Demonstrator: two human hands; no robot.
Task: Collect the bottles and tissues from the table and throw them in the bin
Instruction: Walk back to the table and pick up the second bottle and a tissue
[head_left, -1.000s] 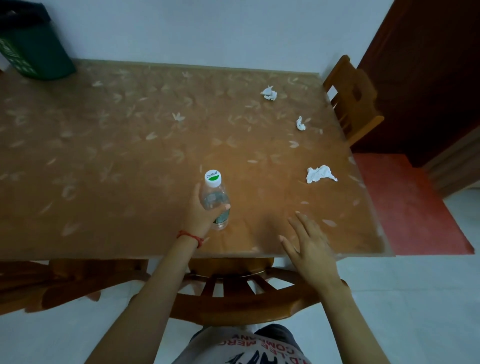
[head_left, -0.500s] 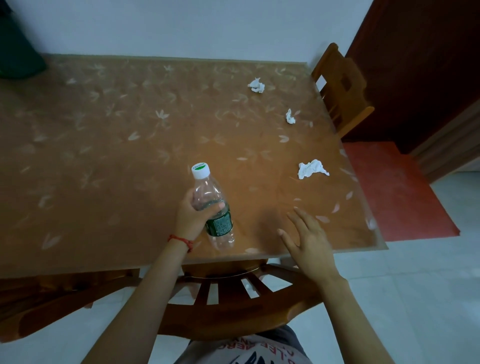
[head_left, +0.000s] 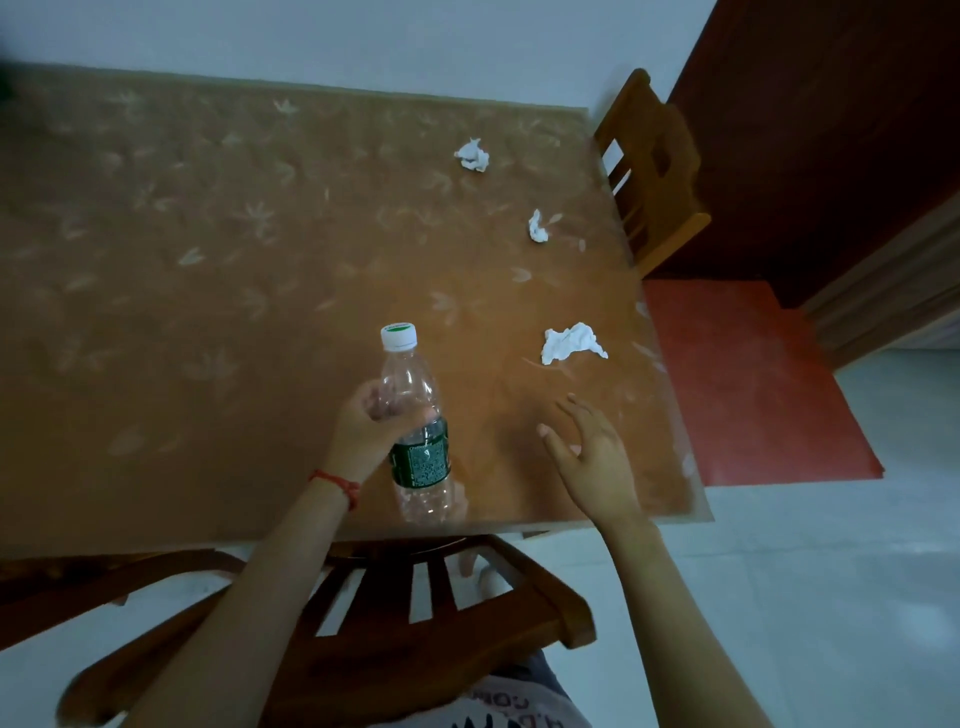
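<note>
A clear plastic bottle (head_left: 415, 415) with a white cap and a dark green label is held upright above the near edge of the brown table (head_left: 208, 286). My left hand (head_left: 366, 431) is shut around its middle. My right hand (head_left: 592, 457) hovers open over the table's near right part, fingers spread, holding nothing. Three crumpled white tissues lie on the table's right side: a near tissue (head_left: 569, 343) just beyond my right hand, a middle tissue (head_left: 537, 227), and a far tissue (head_left: 472, 154). The bin is out of view.
A wooden chair (head_left: 415, 613) stands between me and the table's near edge. Another wooden chair (head_left: 654, 171) is at the table's right side. A red mat (head_left: 753, 384) lies on the pale floor to the right, before a dark door.
My left hand has lifted the bottle off the table and drawn it toward me. The view has swung right, so the green bin at the far left has left the frame.
</note>
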